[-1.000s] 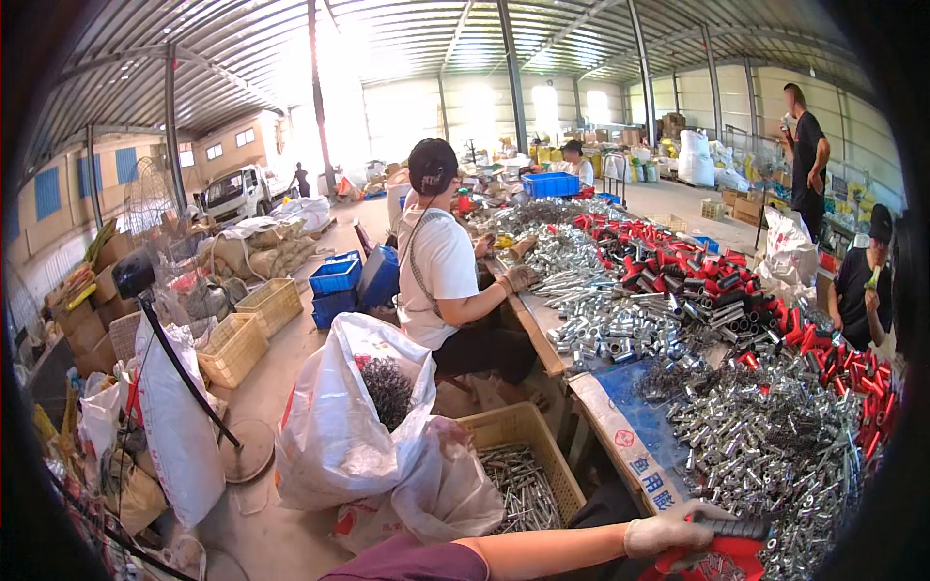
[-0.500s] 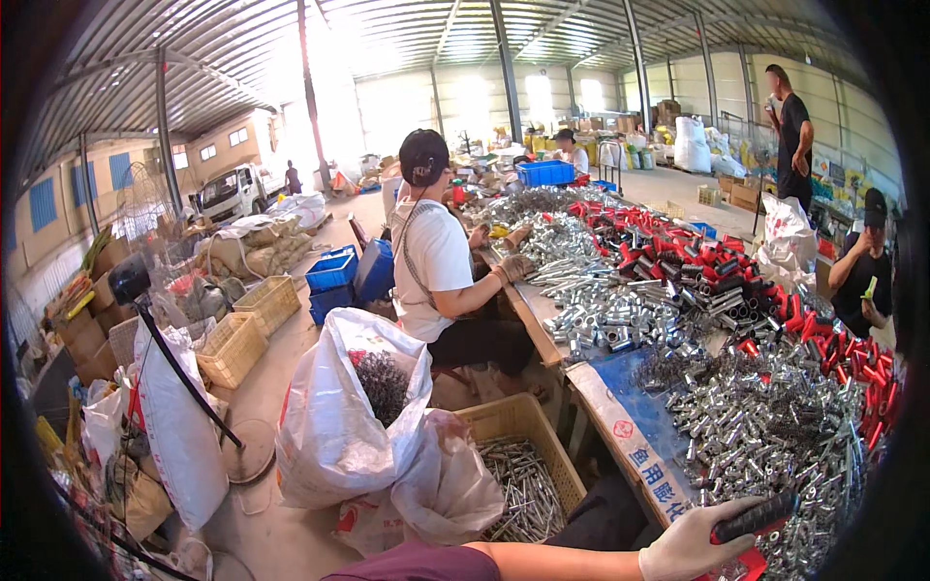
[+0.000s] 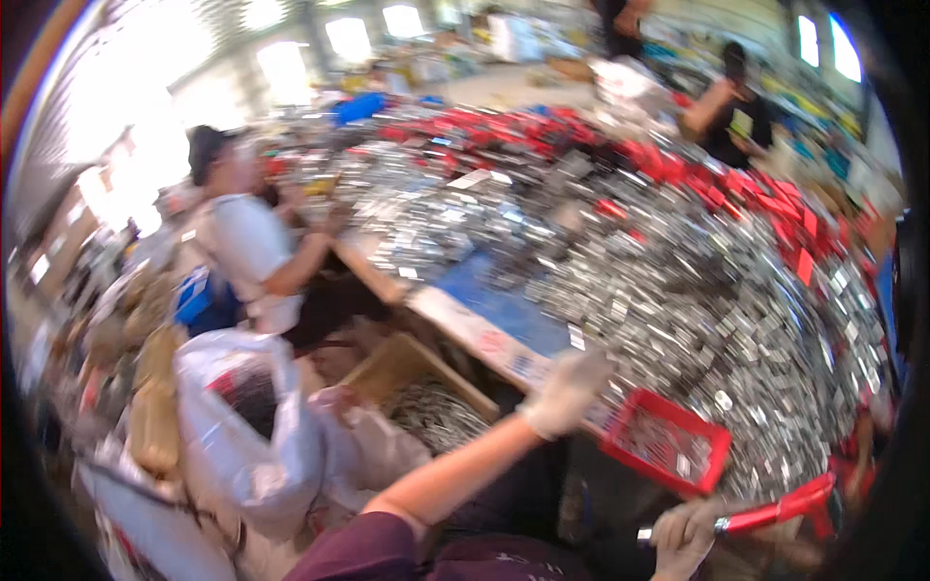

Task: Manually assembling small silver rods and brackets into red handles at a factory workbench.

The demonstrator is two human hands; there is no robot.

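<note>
My gloved left hand [image 3: 570, 392] is over the table's near edge, smeared by motion, so its fingers cannot be made out. Low in the picture, my gloved right hand [image 3: 686, 537] is closed round a red tool with a silver metal end [image 3: 775, 505]; its exact kind is unclear. Between my hands and the pile, a red plastic tray [image 3: 719, 455] holds small pieces too blurred to name. A large heap of silver metal parts [image 3: 668, 320] covers the table, with red parts [image 3: 775, 198] along its far side.
A person in a white shirt [image 3: 247, 242] works at the table's left side. Another in black [image 3: 736, 121] is across the heap. An open white sack [image 3: 218, 455] and a yellow crate [image 3: 360, 373] of metal rods stand at my left. Blue sheeting [image 3: 504, 305] covers part of the tabletop.
The view has swung right and down. My left hand, earlier at a red tool with a black grip, is now by the table edge, apart from the tool. My right hand has come into view.
</note>
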